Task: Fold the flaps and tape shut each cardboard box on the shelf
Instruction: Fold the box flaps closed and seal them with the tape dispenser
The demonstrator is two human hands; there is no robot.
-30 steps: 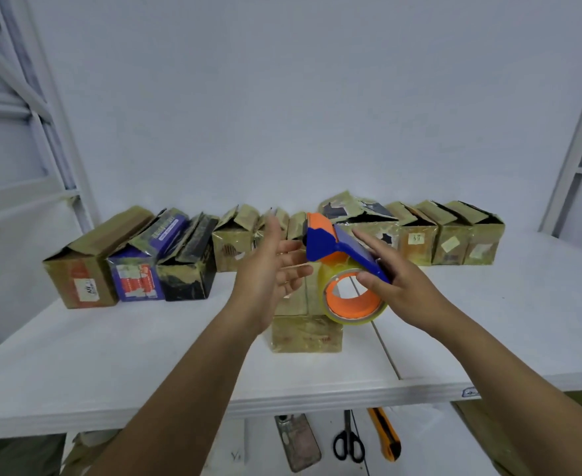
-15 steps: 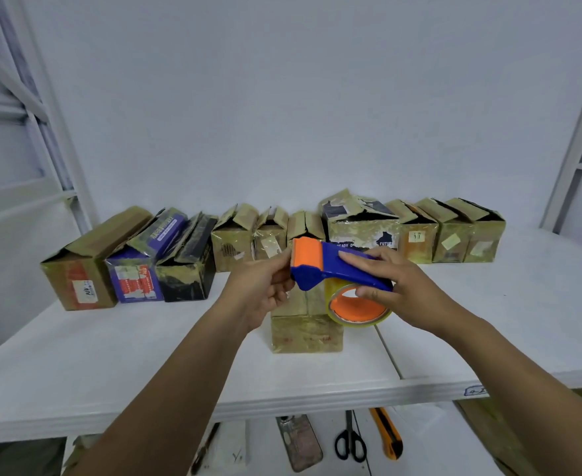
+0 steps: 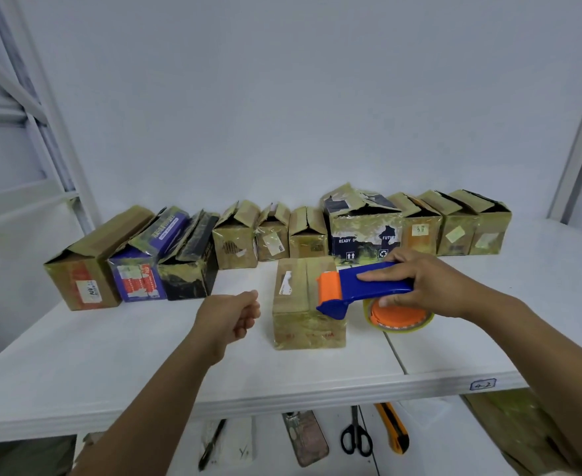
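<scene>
Head view, left to right. White shelf board (image 3: 76, 355) against a white wall.

Back row starts at the far left with a long brown cardboard box bearing a red-and-white label (image 3: 87, 262), flaps not flat. Touching it is a purple printed box (image 3: 142, 266), then a black glossy box (image 3: 188, 269), both with flaps raised. Next come three small brown boxes (image 3: 236, 238), flaps peaked and unsealed.

My operator's left hand (image 3: 234, 317) hovers above the shelf, just left of the front box and apart from it. Its fingers are curled into a loose fist, thumb against forefinger, and I see nothing in them.

Front brown cardboard box (image 3: 303, 300) stands alone ahead of the row, at mid-shelf. Its top flaps are folded flat and its sides are glossy.

Blue-and-orange tape dispenser (image 3: 358, 292) sits at that box's right top edge, orange roller end leading; I cannot tell if it makes contact. Clear tape roll on an orange core (image 3: 399, 317) hangs beneath. Right hand (image 3: 434, 286) grips the blue handle, fingers wrapped over it.

Behind is a larger blue-and-white printed box (image 3: 365, 235) with torn flaps up, then three small brown boxes with paper stickers (image 3: 458, 231), open.

On the lower level: a black pen (image 3: 212, 441), a cased phone (image 3: 305, 438), black scissors (image 3: 356, 438) and an orange utility knife (image 3: 392, 429).
</scene>
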